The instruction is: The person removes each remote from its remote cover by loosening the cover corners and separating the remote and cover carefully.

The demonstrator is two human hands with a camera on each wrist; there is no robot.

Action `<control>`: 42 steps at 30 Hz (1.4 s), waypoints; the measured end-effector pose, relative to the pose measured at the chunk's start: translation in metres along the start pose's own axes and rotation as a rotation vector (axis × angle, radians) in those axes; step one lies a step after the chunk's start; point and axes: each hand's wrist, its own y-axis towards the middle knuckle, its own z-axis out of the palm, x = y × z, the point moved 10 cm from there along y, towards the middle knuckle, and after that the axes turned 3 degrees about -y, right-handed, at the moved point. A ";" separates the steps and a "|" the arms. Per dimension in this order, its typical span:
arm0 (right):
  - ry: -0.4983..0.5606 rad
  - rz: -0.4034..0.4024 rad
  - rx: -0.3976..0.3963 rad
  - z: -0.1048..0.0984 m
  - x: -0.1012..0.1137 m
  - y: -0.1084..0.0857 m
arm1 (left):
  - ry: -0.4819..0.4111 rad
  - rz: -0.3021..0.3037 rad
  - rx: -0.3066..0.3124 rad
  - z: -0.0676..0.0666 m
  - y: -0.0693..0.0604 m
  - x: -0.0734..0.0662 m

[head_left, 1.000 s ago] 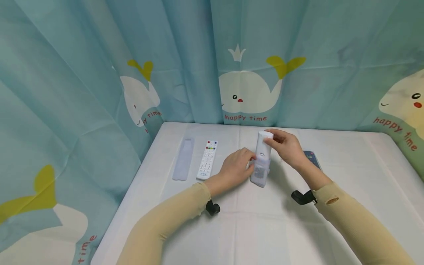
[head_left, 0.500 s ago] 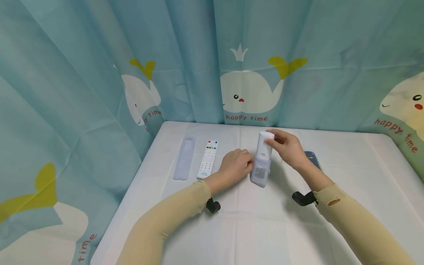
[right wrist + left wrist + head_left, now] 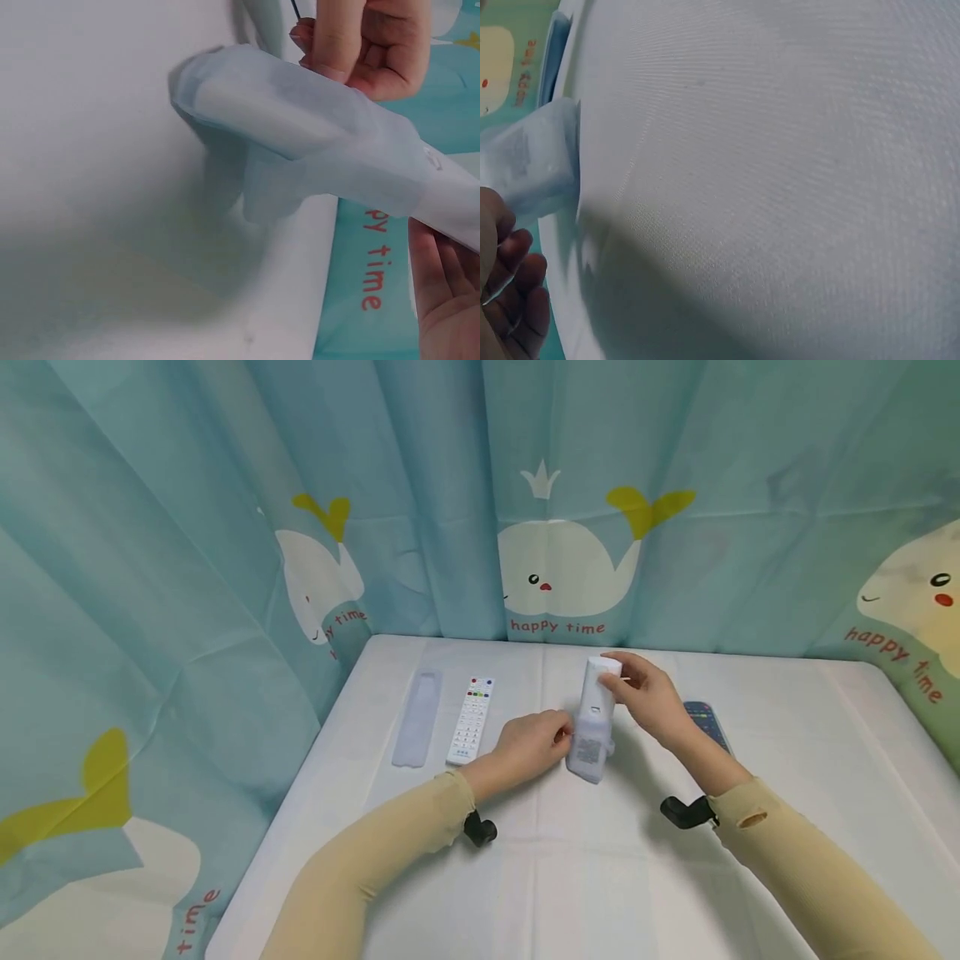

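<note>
A white remote (image 3: 600, 687), back side showing, stands tilted with its lower part inside a translucent sleeve (image 3: 589, 748) whose bottom end rests on the table. My right hand (image 3: 654, 703) grips the remote's top end between thumb and fingers. At the sleeve's left edge, my left hand (image 3: 528, 745) pinches the thin material with curled fingers. The right wrist view shows the loose sleeve (image 3: 300, 112) bunched around the remote, the left hand (image 3: 371, 45) at its edge. In the left wrist view the sleeve (image 3: 536, 161) is beside the left fingers.
Left of the hands lie a white remote (image 3: 471, 722) with buttons up and a flat translucent sleeve (image 3: 417, 720). A dark remote (image 3: 706, 724) lies partly behind the right hand. A blue curtain (image 3: 420, 510) hangs behind the white table (image 3: 600, 877).
My left hand has moved slightly down along the sleeve's left side, its fingers more curled. The right hand keeps its grip, and the remote stays nearly in place.
</note>
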 end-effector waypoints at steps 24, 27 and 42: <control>0.324 0.058 -0.041 -0.019 0.013 0.003 | -0.888 -0.301 0.073 0.010 -0.003 0.020; 0.381 0.059 -0.033 -0.018 0.016 0.002 | -1.045 -0.356 0.078 0.013 -0.003 0.018; 0.301 0.117 0.019 -0.010 0.008 0.005 | -1.446 -0.403 0.214 0.021 -0.004 -0.001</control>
